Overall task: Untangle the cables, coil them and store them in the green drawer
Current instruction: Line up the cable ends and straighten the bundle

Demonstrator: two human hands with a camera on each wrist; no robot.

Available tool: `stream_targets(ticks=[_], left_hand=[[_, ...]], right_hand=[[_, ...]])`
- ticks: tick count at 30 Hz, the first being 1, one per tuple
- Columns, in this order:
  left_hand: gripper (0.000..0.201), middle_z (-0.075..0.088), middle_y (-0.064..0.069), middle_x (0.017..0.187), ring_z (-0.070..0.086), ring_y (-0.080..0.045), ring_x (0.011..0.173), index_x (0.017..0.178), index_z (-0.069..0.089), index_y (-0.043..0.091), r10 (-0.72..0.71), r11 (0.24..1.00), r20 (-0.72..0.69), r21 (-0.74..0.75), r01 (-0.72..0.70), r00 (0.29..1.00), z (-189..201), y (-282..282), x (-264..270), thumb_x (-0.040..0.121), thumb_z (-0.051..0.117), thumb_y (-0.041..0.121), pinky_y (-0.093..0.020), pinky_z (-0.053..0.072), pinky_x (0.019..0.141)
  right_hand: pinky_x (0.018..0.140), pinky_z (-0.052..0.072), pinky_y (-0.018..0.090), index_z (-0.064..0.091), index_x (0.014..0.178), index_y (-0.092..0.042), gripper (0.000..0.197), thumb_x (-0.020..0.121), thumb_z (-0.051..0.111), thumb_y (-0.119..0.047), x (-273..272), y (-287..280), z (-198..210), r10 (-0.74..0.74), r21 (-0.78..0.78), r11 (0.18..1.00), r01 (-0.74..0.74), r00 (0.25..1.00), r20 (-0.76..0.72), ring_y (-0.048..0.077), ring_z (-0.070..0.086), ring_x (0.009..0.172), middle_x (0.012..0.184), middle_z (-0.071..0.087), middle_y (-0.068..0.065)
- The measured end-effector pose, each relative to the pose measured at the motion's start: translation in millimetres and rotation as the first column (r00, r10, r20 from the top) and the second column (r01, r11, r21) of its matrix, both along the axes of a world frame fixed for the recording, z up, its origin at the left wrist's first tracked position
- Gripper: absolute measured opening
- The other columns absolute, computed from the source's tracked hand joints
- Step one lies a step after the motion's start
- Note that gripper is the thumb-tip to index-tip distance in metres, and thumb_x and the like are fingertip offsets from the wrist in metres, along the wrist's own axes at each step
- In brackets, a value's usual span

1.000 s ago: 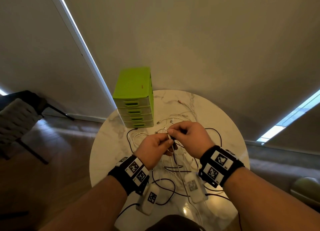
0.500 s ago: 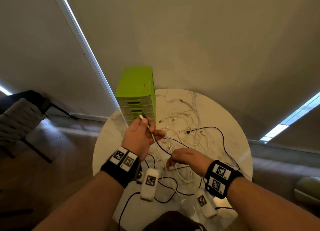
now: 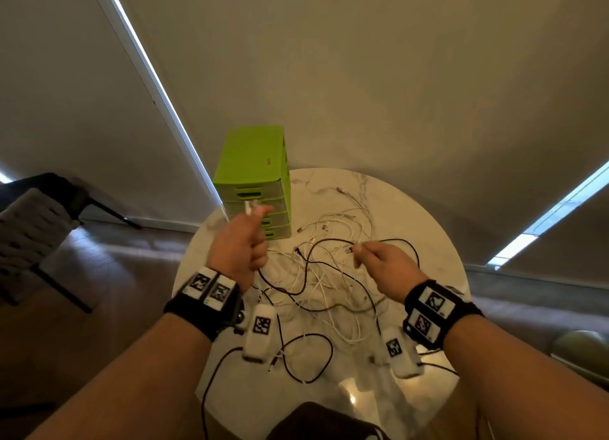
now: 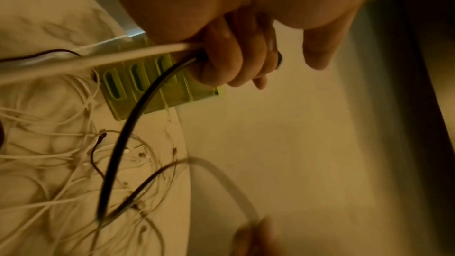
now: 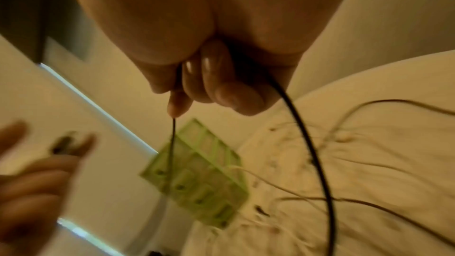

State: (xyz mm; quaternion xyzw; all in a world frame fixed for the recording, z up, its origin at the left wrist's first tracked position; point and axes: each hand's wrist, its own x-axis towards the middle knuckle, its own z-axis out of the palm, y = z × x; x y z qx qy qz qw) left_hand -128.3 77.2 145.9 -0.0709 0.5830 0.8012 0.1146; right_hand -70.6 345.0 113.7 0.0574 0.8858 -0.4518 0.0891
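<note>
a: left hand [image 3: 238, 245]?
b: a white cable [image 4: 98, 59] and a black cable [image 4: 128, 127] are gripped in its curled fingers [image 4: 231, 59], raised before the green drawer unit [image 3: 253, 179].
a: right hand [image 3: 384, 263]?
b: a black cable end is pinched at its fingertips [image 5: 177, 104].
a: remaining cables?
b: a tangle [image 3: 329, 274] is left mid-table [image 3: 412, 215]; the unit is set at the far left edge, drawers closed.
</note>
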Motion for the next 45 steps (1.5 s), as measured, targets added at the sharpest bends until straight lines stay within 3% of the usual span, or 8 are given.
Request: stream_targets(ticks=[6, 11, 18, 23, 28, 34, 39, 45], left_hand=[[0.033, 0.037, 0.006, 0.052, 0.028, -0.016, 0.043, 0.092, 0.067, 0.018, -0.328, 0.907, -0.169, -0.331, 0.260, 0.929, -0.6, 50.9, 21.8, 0.089, 0.070, 0.050, -0.024, 0.027, 0.044], [0.020, 0.032, 0.007, 0.055, 0.025, -0.012, 0.046, 0.081, 0.059, 0.024, -0.032, 0.993, -0.168, -0.120, 0.012, 0.985, 7.4, 39.3, 9.5, 0.098, 0.063, 0.034, -0.025, 0.021, 0.044], [0.024, 0.028, 0.009, 0.057, 0.021, -0.006, 0.044, 0.082, 0.052, 0.025, 0.267, 0.956, -0.118, 0.153, -0.249, 0.956, 18.0, 8.5, -10.8, 0.104, 0.054, 0.033, -0.021, 0.021, 0.035], [0.036, 0.023, 0.008, 0.054, 0.016, -0.007, 0.041, 0.072, 0.045, 0.026, 0.270, 0.957, -0.094, 0.137, -0.256, 0.958, 8.0, 10.3, -6.8, 0.106, 0.050, 0.035, -0.021, 0.015, 0.037], [0.035, 0.024, 0.007, 0.055, 0.017, -0.007, 0.041, 0.074, 0.047, 0.025, 0.254, 0.962, -0.075, 0.120, -0.244, 0.964, -1.8, 15.9, -2.7, 0.106, 0.049, 0.037, -0.020, 0.015, 0.037], [0.032, 0.025, 0.006, 0.056, 0.017, -0.009, 0.042, 0.077, 0.050, 0.024, 0.243, 0.964, -0.050, 0.122, -0.236, 0.969, -3.2, 17.1, -5.5, 0.106, 0.049, 0.037, -0.022, 0.014, 0.038], [0.032, 0.025, 0.006, 0.055, 0.017, -0.008, 0.042, 0.076, 0.046, 0.024, 0.214, 0.973, -0.063, 0.097, -0.207, 0.975, -10.7, 19.4, -6.7, 0.106, 0.049, 0.036, -0.022, 0.014, 0.037], [0.032, 0.023, 0.005, 0.057, 0.017, -0.008, 0.041, 0.076, 0.046, 0.025, 0.186, 0.981, -0.055, 0.074, -0.181, 0.981, -16.7, 29.5, -5.3, 0.107, 0.048, 0.033, -0.019, 0.016, 0.036]], right_hand=[[0.057, 0.036, 0.027, 0.069, 0.078, -0.016, 0.037, 0.104, 0.052, -0.037, -5.4, -38.8, 83.4, 0.125, -0.189, 0.967, -0.169, 0.966, -0.225, 0.002, 0.041, 0.050, 0.050, 0.048, -0.014], [0.064, 0.045, 0.028, 0.067, 0.088, -0.013, 0.017, 0.099, 0.064, -0.027, -1.4, -20.6, 53.6, 0.093, -0.255, 0.956, -0.145, 0.975, -0.204, 0.010, 0.050, 0.063, 0.069, 0.057, 0.002], [0.090, 0.054, 0.044, 0.069, 0.094, -0.027, 0.016, 0.102, 0.056, -0.032, 8.9, 16.6, -29.4, 0.062, 0.136, 0.988, -0.071, 0.996, 0.067, 0.014, 0.065, 0.090, 0.096, 0.070, -0.005], [0.082, 0.062, 0.040, 0.070, 0.098, -0.029, 0.020, 0.104, 0.053, -0.021, -5.8, 0.6, 14.2, -0.142, -0.294, 0.949, 0.109, 0.985, -0.094, 0.015, 0.070, 0.100, 0.101, 0.073, -0.008], [0.085, 0.061, 0.033, 0.072, 0.107, -0.018, 0.024, 0.105, 0.050, -0.007, -15.1, -26.7, 79.7, -0.222, -0.565, 0.824, -0.052, 0.887, -0.405, 0.016, 0.069, 0.098, 0.100, 0.072, -0.003], [0.078, 0.055, 0.027, 0.074, 0.106, -0.030, 0.020, 0.104, 0.055, -0.022, -15.7, -21.3, 62.4, -0.045, -0.125, 0.992, -0.005, 0.918, -0.395, -0.007, 0.061, 0.079, 0.081, 0.064, -0.030], [0.081, 0.055, 0.027, 0.069, 0.102, -0.031, 0.021, 0.104, 0.053, -0.018, -18.5, -16.2, 69.6, -0.307, -0.402, 0.913, 0.075, 0.774, -0.553, 0.014, 0.067, 0.086, 0.090, 0.068, -0.012], [0.090, 0.053, 0.040, 0.066, 0.100, -0.026, 0.019, 0.105, 0.048, -0.020, -20.1, -1.6, 37.6, -0.059, -0.062, 0.997, 0.041, 0.942, -0.330, 0.006, 0.064, 0.091, 0.092, 0.069, -0.008]])
